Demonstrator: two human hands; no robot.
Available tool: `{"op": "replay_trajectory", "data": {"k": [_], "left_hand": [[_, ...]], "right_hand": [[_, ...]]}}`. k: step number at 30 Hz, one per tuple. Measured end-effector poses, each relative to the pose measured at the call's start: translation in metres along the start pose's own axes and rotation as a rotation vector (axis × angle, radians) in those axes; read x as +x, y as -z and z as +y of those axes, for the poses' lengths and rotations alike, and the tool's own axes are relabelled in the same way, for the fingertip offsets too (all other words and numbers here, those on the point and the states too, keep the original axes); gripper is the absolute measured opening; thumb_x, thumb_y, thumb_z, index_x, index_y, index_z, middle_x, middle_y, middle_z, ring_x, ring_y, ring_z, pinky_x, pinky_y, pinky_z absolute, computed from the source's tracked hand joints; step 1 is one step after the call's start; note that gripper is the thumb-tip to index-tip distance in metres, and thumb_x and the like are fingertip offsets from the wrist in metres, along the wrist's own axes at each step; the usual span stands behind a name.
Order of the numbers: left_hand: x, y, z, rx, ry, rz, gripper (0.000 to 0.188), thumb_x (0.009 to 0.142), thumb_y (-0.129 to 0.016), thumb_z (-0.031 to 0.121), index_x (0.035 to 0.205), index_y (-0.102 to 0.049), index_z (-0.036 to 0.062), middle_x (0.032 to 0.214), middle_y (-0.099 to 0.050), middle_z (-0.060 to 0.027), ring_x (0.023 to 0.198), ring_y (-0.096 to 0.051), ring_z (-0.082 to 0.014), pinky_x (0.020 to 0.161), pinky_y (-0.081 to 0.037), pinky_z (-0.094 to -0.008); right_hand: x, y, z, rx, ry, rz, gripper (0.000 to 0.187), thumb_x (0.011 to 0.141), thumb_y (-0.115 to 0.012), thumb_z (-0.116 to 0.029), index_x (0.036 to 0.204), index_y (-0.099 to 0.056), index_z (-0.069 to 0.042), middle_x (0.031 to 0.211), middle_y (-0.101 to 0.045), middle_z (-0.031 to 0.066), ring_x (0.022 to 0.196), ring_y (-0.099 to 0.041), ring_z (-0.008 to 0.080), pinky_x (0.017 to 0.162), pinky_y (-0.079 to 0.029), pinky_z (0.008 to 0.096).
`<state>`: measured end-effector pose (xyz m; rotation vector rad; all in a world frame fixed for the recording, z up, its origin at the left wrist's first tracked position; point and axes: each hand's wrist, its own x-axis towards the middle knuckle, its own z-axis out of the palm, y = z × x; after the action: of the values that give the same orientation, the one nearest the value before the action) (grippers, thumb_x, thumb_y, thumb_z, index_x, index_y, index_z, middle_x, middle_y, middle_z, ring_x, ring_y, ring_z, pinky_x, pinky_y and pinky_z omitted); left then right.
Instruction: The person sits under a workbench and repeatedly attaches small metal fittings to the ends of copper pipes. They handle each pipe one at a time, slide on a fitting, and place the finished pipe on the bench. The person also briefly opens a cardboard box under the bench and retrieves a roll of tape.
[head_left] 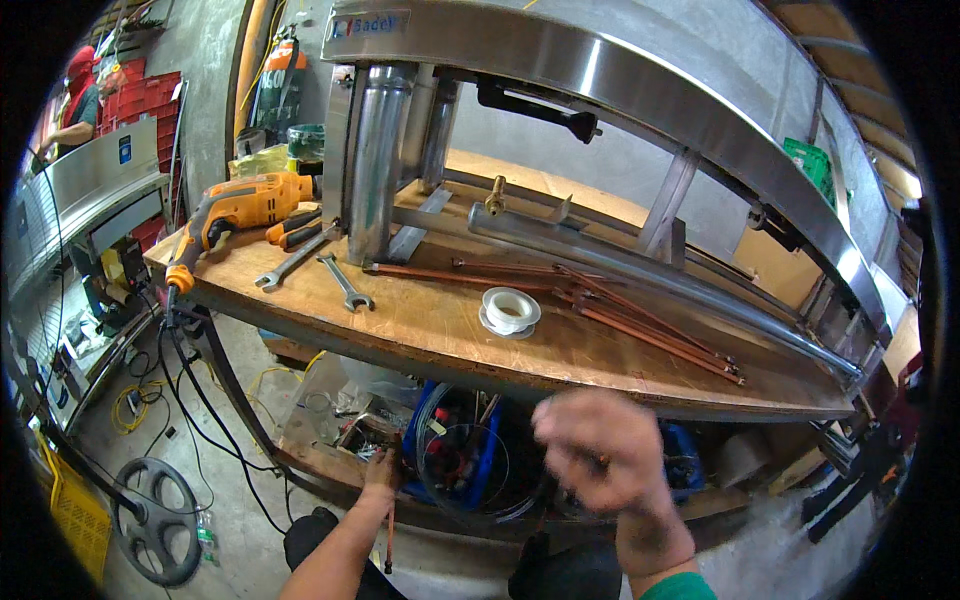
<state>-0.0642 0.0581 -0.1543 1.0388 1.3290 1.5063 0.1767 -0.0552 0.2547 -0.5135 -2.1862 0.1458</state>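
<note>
Low in front of the bench, my left hand (376,472) is closed around a thin copper tube (389,545) that hangs roughly upright. My right hand (605,450) is raised near the bench's front edge, blurred, its fingers curled in. Whatever it may hold cannot be made out. On the bench top, a white spool of tape (508,311) lies beside several copper tubes (650,335) with end fittings. Two open-end wrenches, one (347,284) nearer the spool and the other (290,262) farther left, rest on the wood.
A large stainless steel frame (640,85) stands on the wooden bench (430,335). An orange power drill (240,207) lies at the left end, its cord hanging down. Below, a shelf carries a blue bin (487,450) and coiled wire. A black steering wheel (150,520) sits on the floor.
</note>
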Motion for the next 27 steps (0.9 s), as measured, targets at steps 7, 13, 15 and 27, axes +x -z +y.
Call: {"op": "replay_trajectory", "data": {"k": [7,13,15,27], "left_hand": [[-0.033,-0.039,0.084,-0.048,0.311,-0.067,0.056,0.088,-0.056,0.058,0.076,-0.063,0.0039,0.068,-0.057,-0.0023,0.061,-0.049,-0.0154,0.057,-0.04,-0.0316],[-0.041,-0.039,0.104,-0.003,0.334,-0.1,0.057,0.088,-0.056,0.06,0.07,-0.06,0.0056,0.062,-0.052,-0.0006,0.056,-0.043,-0.012,0.053,-0.033,-0.0299],[-0.04,-0.041,0.099,-0.026,0.296,-0.128,0.058,0.088,-0.055,0.06,0.071,-0.061,0.0046,0.061,-0.052,-0.001,0.055,-0.044,-0.0129,0.052,-0.034,-0.0302],[-0.086,-0.041,0.148,0.063,0.17,-0.379,0.042,0.094,-0.056,0.041,0.087,-0.059,0.0004,0.075,-0.059,-0.0027,0.063,-0.052,-0.0122,0.06,-0.042,-0.0286]], "right_hand": [[0.068,0.022,0.048,-0.463,-0.128,-0.289,0.039,0.079,-0.056,0.001,0.117,-0.061,-0.007,0.115,-0.063,0.014,0.11,-0.055,0.0326,0.097,-0.043,0.0401],[0.076,0.016,0.069,-0.622,-0.015,-0.47,0.038,0.078,-0.061,-0.001,0.113,-0.066,-0.013,0.098,-0.065,0.0119,0.096,-0.057,0.0329,0.088,-0.045,0.0422],[0.076,0.016,0.073,-0.614,-0.032,-0.455,0.036,0.077,-0.063,-0.003,0.112,-0.067,-0.013,0.093,-0.064,0.0113,0.09,-0.056,0.0338,0.084,-0.046,0.0429],[-0.109,-0.046,0.026,0.293,-0.641,-0.257,0.028,0.081,-0.063,-0.005,0.11,-0.065,-0.002,0.102,-0.066,0.0154,0.097,-0.064,0.0246,0.088,-0.048,0.0329]]}}
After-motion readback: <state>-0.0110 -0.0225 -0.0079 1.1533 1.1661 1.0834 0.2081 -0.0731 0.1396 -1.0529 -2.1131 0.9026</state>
